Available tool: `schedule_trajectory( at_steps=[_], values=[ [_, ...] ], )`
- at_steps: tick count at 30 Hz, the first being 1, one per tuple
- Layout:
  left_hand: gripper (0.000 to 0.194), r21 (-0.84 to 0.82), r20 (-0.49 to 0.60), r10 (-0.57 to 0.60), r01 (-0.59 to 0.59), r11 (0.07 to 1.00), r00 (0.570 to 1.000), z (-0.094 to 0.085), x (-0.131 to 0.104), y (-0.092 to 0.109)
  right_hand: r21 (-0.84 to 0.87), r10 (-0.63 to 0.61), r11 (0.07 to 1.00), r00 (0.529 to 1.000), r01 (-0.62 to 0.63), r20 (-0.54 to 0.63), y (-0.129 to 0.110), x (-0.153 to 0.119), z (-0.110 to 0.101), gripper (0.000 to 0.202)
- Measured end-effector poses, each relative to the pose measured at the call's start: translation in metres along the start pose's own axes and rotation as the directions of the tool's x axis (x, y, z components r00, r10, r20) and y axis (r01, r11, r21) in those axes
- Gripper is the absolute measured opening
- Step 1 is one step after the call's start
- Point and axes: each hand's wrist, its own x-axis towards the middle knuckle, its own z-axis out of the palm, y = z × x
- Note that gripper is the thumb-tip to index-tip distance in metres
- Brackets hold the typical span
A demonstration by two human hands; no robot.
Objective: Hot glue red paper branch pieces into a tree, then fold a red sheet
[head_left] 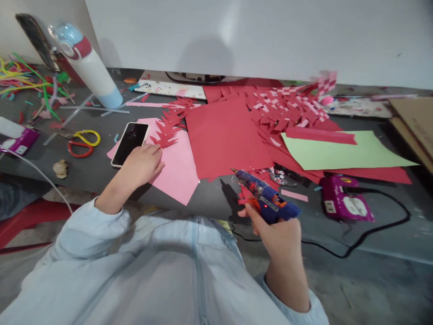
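My right hand (pixel 275 232) grips a blue hot glue gun (pixel 270 198) by its handle, and a small red light glows on its side. Its nozzle points up and left, just by the lower edge of a red paper sheet (pixel 226 140). Lying on a pink paper sheet (pixel 179 167), my left hand (pixel 144 162) has its fingers down beside a phone (pixel 131 140) with a dark screen. Its fingertips touch the lower end of a red spiky-cut paper strip (pixel 167 128); whether they pinch it I cannot make out.
Red-and-pink woven paper pieces (pixel 287 106) are heaped behind the red sheet. Right of them lies a green sheet (pixel 352 151). A purple packet (pixel 347 198) sits beside a black cord (pixel 399 221). Scissors (pixel 83 142) and a white bottle (pixel 91 72) are at left.
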Motion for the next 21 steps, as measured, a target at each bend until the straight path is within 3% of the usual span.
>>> schedule_trajectory(
  at_steps=[8,13,21],
  values=[
    [0.038,0.064,-0.063,0.055,-0.051,0.997,0.996,-0.011,-0.019,0.002,0.031,0.038,0.999,0.999,-0.039,0.017,0.008,0.0,0.0,0.027],
    [0.032,0.066,-0.004,0.107,-0.107,0.992,0.994,-0.011,-0.027,0.006,0.028,0.034,0.999,0.999,-0.034,-0.003,0.003,-0.001,0.001,0.031],
    [0.032,-0.021,-0.096,0.192,-0.195,0.981,0.977,-0.02,-0.02,0.034,-0.264,-0.041,0.964,0.987,-0.001,-0.153,0.001,-0.005,-0.009,0.04]
  ],
)
